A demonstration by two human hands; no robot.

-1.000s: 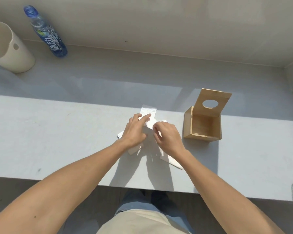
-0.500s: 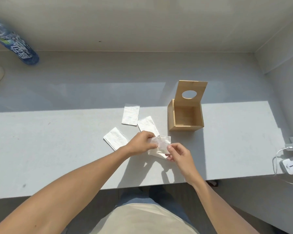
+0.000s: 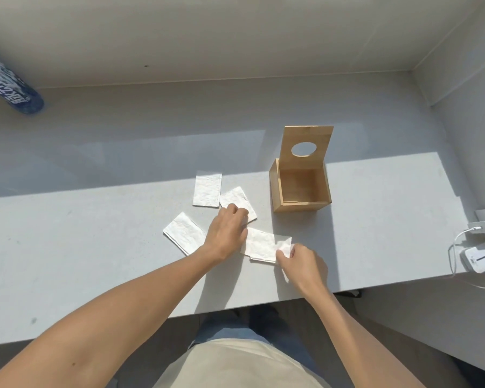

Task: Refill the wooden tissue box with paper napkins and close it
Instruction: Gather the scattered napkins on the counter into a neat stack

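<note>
Napkins: four white folded ones on the grey counter [image 3: 67, 261]. Far one [image 3: 207, 191] lies flat on its own, second one [image 3: 237, 201] just right of it, third one [image 3: 184, 232] off to the left, fourth one [image 3: 265, 247] nearest the person.
Wooden tissue box [image 3: 301, 189]: one, sitting right of the napkins, nothing visible inside it. Lid [image 3: 305, 147] is flipped up at the back, round hole in it.
Left hand [image 3: 226, 233]: palm down, fingers loosely curled, fingertips resting on the near corner of the second napkin. Not really gripping, more like pressing.
Right hand [image 3: 301, 261]: thumb and fingertips pinching the right edge of the fourth napkin, which looks slightly lifted there.
Other stuff: one blue water bottle [image 3: 11, 88] far left, two white chargers [image 3: 480, 253] with cables at the right edge.
</note>
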